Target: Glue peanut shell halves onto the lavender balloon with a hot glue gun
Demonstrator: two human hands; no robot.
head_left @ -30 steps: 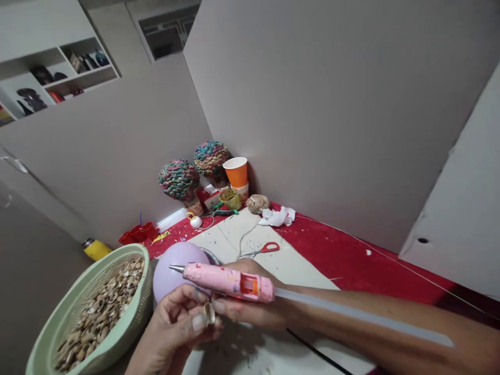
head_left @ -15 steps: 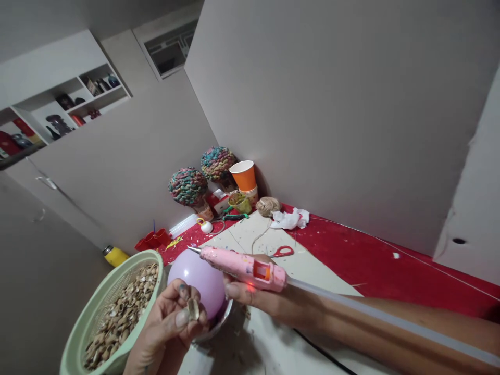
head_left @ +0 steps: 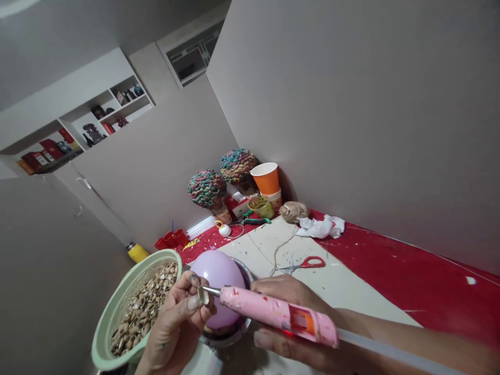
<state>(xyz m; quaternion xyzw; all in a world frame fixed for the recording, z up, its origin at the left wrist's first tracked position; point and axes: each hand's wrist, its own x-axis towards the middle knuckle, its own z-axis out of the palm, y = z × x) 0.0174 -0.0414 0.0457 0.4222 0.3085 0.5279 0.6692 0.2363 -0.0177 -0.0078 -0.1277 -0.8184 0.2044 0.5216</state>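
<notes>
Between the fingertips of my left hand (head_left: 175, 323) is a small pale nutshell piece (head_left: 203, 295). My right hand (head_left: 289, 312) is wrapped round a pink hot glue gun (head_left: 269, 310), which has a long translucent glue stick (head_left: 375, 344) running out of its back. The gun's metal nozzle meets the shell's edge, or comes very near it. Behind both hands a lilac balloon (head_left: 219, 271) rests in a round bowl (head_left: 247, 271). A green basket (head_left: 102, 333) full of nutshells (head_left: 144, 312) stands at the left.
Red-handled scissors (head_left: 312, 262) lie beyond my right hand. Farther back are a twine ball (head_left: 294, 212), crumpled tissue (head_left: 320, 227), an orange paper cup (head_left: 266, 179) and two colourful shell-covered balls (head_left: 207, 188) on cups. A yellow bottle (head_left: 137, 252) stands behind the basket.
The glue gun has come down and its nozzle has moved from above the balloon to the shell piece. My left hand still pinches the shell. The view has shifted left.
</notes>
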